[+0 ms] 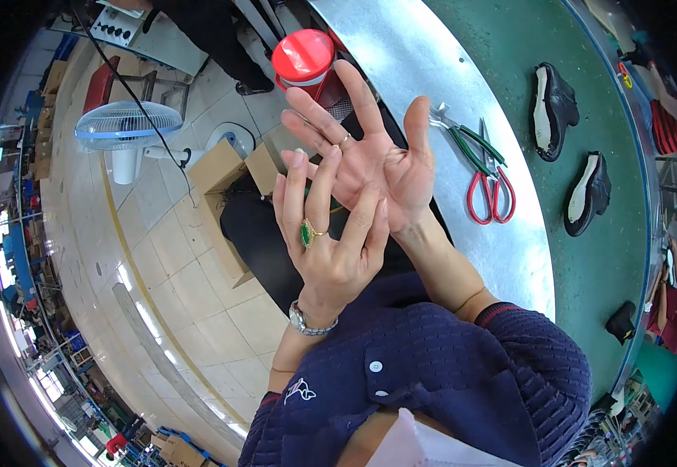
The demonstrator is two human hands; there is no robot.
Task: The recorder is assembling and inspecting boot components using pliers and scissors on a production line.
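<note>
My left hand (pixel 331 249), with a green-stoned ring on a finger and a metal watch (pixel 312 321) at its wrist, shows its back. Its fingers are stretched out, and the tips of some lie against the palm of my right hand (pixel 385 173). That right hand is turned palm up with its fingers and thumb spread, a thin ring on one finger. Nothing is held in either. Right of them, on the metal table (pixel 463 86), lie red-handled scissors (pixel 492 194) and a green-handled plier-like cutter (pixel 467 148), overlapping each other.
Black shoes with white soles (pixel 550 113) lie on a green conveyor surface (pixel 502 47) beyond the table. An open cardboard box (pixel 218 218) stands by my legs. A red-lidded bucket (pixel 304 58), a fan (pixel 127 128) and another person's dark-trousered leg (pixel 214 39) are farther off.
</note>
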